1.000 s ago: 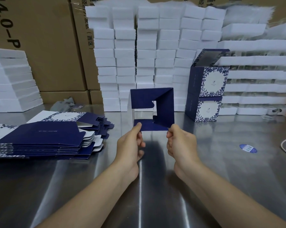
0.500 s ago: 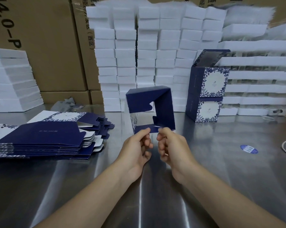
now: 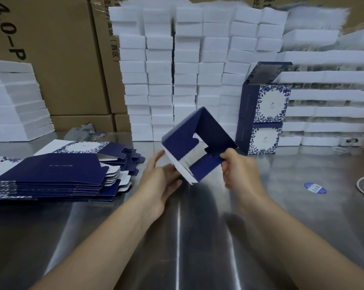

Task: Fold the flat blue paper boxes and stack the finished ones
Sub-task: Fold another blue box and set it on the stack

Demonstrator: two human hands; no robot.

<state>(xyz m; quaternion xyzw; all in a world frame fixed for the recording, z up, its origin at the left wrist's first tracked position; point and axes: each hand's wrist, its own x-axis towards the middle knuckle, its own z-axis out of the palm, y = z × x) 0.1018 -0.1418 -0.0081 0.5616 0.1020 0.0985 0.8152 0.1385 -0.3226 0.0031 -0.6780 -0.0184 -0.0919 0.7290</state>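
1 half-folded box (image 3: 200, 147), tilted on a corner, above worktop (image 3: 197, 237) ctr. L hand (image 3: 160, 181): fingers spread, cupping its 8 o'clock edge. R hand (image 3: 239, 170): pinching 3 o'clock flap. Pile of flat blanks (image 3: 57, 174) at 9; finished stack (image 3: 262, 118) at 2.

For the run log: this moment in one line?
phase: folding; box: tilted, open-ended; left hand: flat against side; right hand: pinches edge; finished stack: two

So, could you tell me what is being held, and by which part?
The half-folded dark blue paper box: the right hand pinches its lower right flap, while the left hand supports its lower left side.
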